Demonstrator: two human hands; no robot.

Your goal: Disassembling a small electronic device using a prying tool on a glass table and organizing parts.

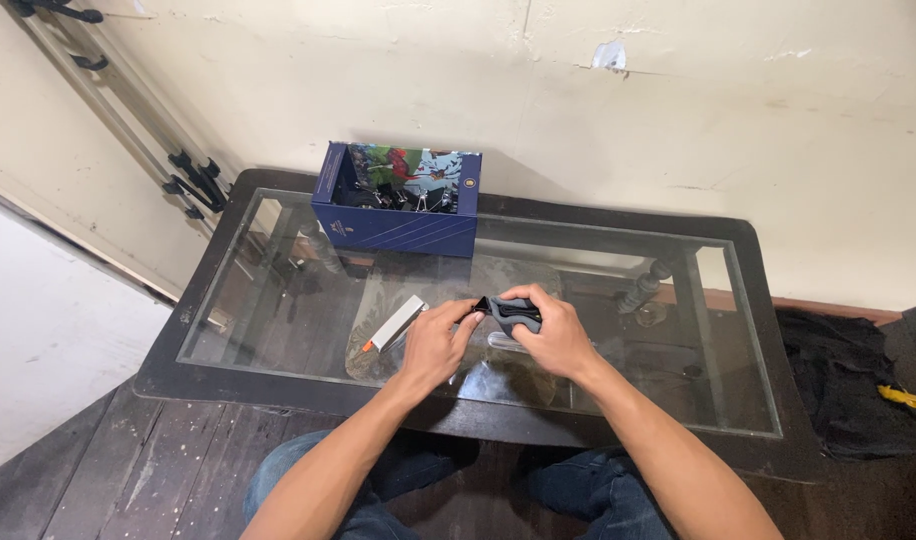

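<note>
Cream plaster walls, scuffed and patched, back a low glass-topped table [748, 330] with a dark wooden frame, set on worn dark floorboards. Both of the person's hands meet over the middle of the glass: the right hand [550, 335] is wrapped around a small grey and black gadget [511, 312], fingers curled over its top, while the left hand [433, 342] pinches the gadget's dark tip between thumb and fingertips. So the gadget sits held between the two hands, just above the tabletop. Just beside the left hand, a slim white box [398, 322] with an orange end lies on the glass. Farther back, near the wall, stands an open blue cardboard box [398, 232] with dark odds and ends inside. Off to the right, a black bag [846, 378] lies crumpled on the floor.
</note>
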